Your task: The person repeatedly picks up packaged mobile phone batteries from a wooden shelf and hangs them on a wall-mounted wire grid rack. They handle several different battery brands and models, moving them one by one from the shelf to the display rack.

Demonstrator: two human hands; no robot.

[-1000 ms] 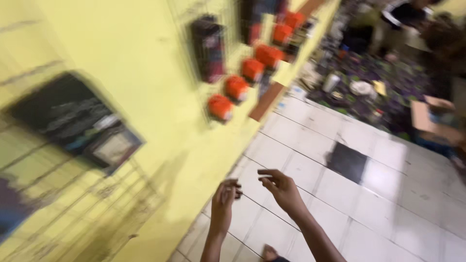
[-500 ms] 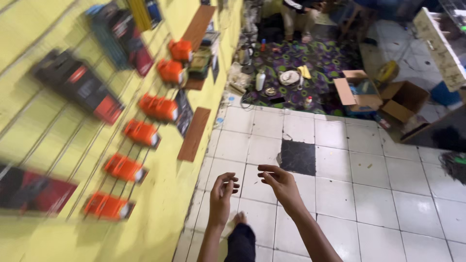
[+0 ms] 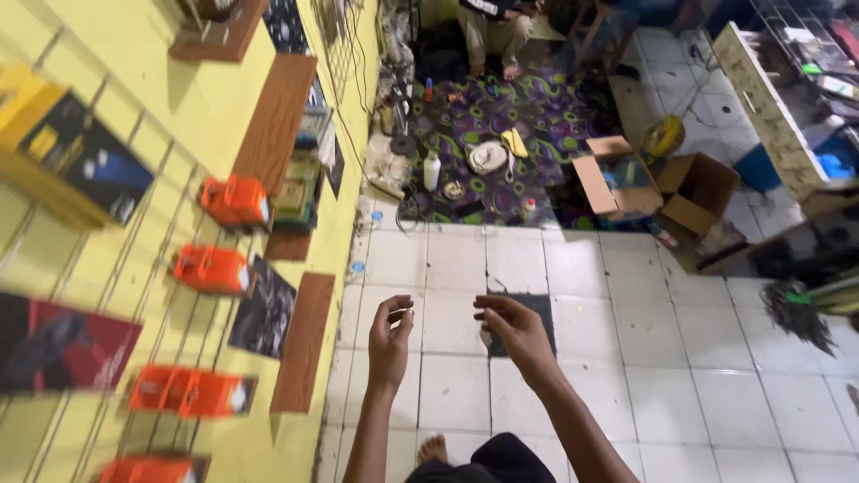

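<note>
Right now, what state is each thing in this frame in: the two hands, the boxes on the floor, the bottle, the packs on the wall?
left hand: raised, fingers curled, holding nothing I can make out
right hand: raised, fingers bent, apart from the left
cardboard boxes: open, flaps up
white bottle: upright on the patterned rug
orange packs: hanging on the yellow wall
dark floor tile: set among white tiles
</note>
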